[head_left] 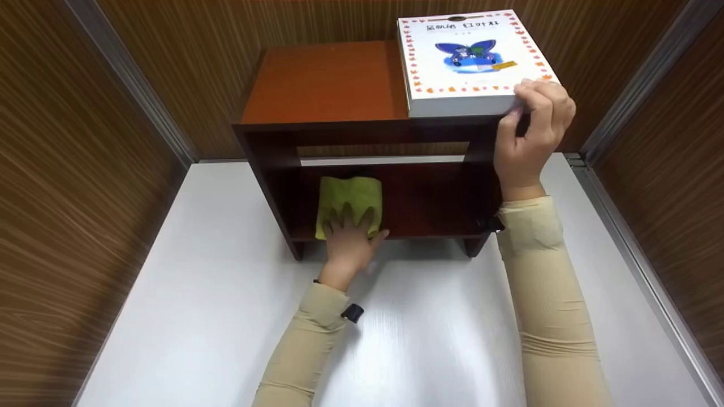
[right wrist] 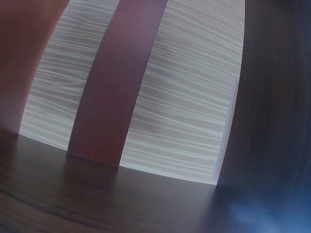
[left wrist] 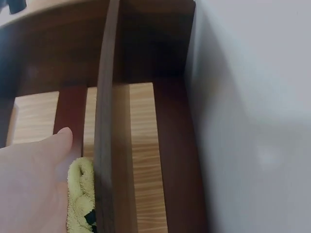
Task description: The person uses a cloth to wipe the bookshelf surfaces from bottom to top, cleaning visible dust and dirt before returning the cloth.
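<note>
My left hand (head_left: pixel 349 244) lies with fingers spread and extended on a folded yellow-green cloth (head_left: pixel 352 191). The cloth is on the lower board of a dark brown shelf unit (head_left: pixel 430 198), near its left side. In the left wrist view, my left thumb (left wrist: pixel 60 141) shows beside the cloth's fuzzy folded edge (left wrist: pixel 80 189). My right hand (head_left: pixel 534 127) grips the near right corner of a thick white book (head_left: pixel 452 79) with a butterfly on its cover, thumb low by the shelf's front edge. No hand shows in the right wrist view.
The book lies on the right of the shelf's orange-brown top (head_left: pixel 328 82). The unit stands on a white table (head_left: pixel 226 237) close to a wood-grain back wall (head_left: pixel 186 34). Similar panels with metal edges rise at both sides. A crossbar (right wrist: pixel 116 87) spans the unit's open back.
</note>
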A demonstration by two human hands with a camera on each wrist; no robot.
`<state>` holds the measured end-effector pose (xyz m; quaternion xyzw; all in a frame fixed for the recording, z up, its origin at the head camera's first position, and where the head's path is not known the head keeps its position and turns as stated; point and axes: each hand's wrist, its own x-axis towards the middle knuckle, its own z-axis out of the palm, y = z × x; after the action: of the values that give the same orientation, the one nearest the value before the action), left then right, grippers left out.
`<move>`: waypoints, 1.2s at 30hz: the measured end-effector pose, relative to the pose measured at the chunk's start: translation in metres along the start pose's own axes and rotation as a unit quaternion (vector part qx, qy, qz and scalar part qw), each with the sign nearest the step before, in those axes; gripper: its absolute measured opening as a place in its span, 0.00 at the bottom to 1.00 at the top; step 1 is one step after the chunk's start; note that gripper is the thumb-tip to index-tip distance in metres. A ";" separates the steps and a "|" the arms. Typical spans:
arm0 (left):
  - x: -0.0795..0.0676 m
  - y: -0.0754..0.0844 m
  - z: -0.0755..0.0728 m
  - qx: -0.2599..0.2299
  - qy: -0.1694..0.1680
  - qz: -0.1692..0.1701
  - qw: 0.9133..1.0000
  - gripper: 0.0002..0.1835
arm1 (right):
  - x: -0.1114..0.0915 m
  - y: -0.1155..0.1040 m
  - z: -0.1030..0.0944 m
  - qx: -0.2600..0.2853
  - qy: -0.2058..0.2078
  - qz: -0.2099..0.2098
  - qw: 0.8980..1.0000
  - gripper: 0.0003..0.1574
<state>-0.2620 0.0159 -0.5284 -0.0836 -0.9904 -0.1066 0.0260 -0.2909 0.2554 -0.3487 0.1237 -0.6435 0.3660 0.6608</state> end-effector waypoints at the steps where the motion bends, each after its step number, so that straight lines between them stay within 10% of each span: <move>1: -0.004 0.002 0.001 0.006 0.009 0.004 1.000 0.35 | 0.000 0.000 0.000 -0.001 -0.001 0.000 1.000 0.13; 12: -0.003 0.013 -0.003 -0.009 0.005 0.028 1.000 0.34 | 0.010 -0.007 -0.005 0.002 0.002 0.002 1.000 0.14; 23: 0.052 0.013 -0.009 -0.025 -0.079 -0.004 0.997 0.35 | 0.011 -0.009 -0.006 0.004 -0.011 0.003 1.000 0.15; 36: 0.098 0.015 -0.003 -0.041 -0.082 -0.045 0.995 0.33 | 0.000 0.005 -0.002 0.001 -0.015 -0.002 1.000 0.15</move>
<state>-0.3557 0.0458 -0.5153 -0.0484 -0.9867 -0.1415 -0.0632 -0.2923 0.2603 -0.3501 0.1312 -0.6528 0.3636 0.6515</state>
